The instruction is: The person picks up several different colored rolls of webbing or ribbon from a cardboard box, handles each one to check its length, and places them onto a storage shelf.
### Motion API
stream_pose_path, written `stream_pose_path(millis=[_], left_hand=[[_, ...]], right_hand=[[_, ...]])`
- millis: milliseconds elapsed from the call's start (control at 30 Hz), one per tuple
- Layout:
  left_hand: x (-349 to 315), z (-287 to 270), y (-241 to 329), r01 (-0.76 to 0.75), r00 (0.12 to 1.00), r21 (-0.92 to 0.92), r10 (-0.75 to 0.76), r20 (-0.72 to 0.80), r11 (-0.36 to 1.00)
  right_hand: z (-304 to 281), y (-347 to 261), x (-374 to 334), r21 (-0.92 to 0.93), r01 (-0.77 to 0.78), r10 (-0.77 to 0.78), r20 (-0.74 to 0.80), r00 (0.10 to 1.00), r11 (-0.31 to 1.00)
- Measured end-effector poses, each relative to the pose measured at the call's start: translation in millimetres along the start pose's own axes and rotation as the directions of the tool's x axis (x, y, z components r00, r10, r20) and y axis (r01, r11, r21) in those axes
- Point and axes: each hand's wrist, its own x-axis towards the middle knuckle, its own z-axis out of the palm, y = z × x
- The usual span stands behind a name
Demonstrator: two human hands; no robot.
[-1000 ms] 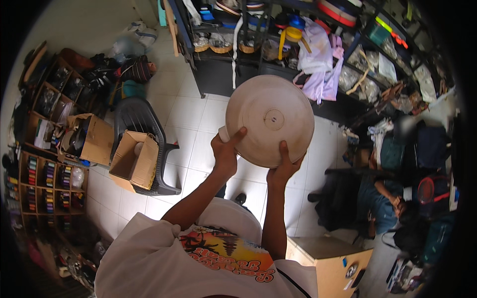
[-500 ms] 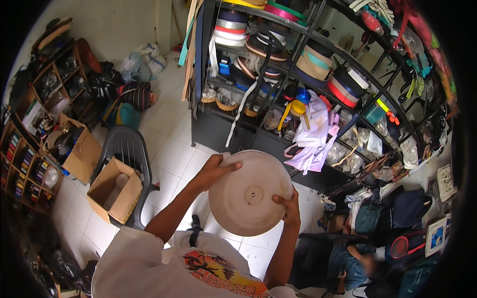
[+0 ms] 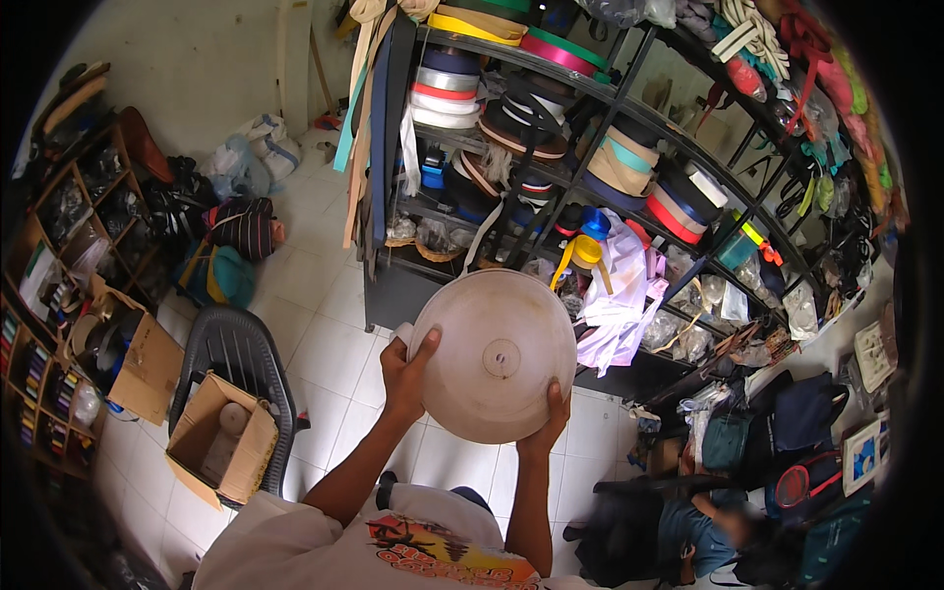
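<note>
Out in front of me is a large, round, off-white disc-shaped roll, with a small ring and hole at its middle. Its flat face is turned up toward me. My left hand grips the left rim, thumb on top and fingers hidden behind. On the lower right rim, my right hand is closed the same way, its thumb lying over the edge. A short pale flap sticks out of the rim beside the left hand.
A black shelf rack holds several rolls of coloured webbing. Left of me, an open cardboard box rests on a black plastic chair. A seated person is at the lower right, near several bags.
Both hands have shifted the roll slightly up and left. The left hand has slid lower on the rim, and the right hand has moved to the lower right edge.
</note>
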Motion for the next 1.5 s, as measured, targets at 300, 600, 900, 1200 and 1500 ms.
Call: stream_pose_path(millis=[300,600,900,1200,1500], left_hand=[[17,-31,-18,0.238,0.971,-0.369,-0.216,0.100,0.899],[25,-3,1,0.165,0.986,-0.399,-0.143,0.085,0.902],[27,41,26,0.058,0.994,-0.377,-0.019,0.106,0.924],[36,81,42,-0.051,0.996,-0.505,0.080,0.035,0.861],[47,105,38,-0.075,0.993,-0.580,0.116,0.032,0.811]], right_hand=[[14,9,25,0.084,-0.160,0.156,0.057,0.986,0.983],[29,-26,50,-0.081,-0.017,0.019,0.024,1.000,0.997],[27,-69,51,0.016,-0.020,0.019,0.026,0.999,1.000],[51,-60,34,-0.113,0.267,-0.256,0.101,0.961,0.957],[63,-69,62,-0.347,0.467,-0.522,-0.081,0.849,0.814]])
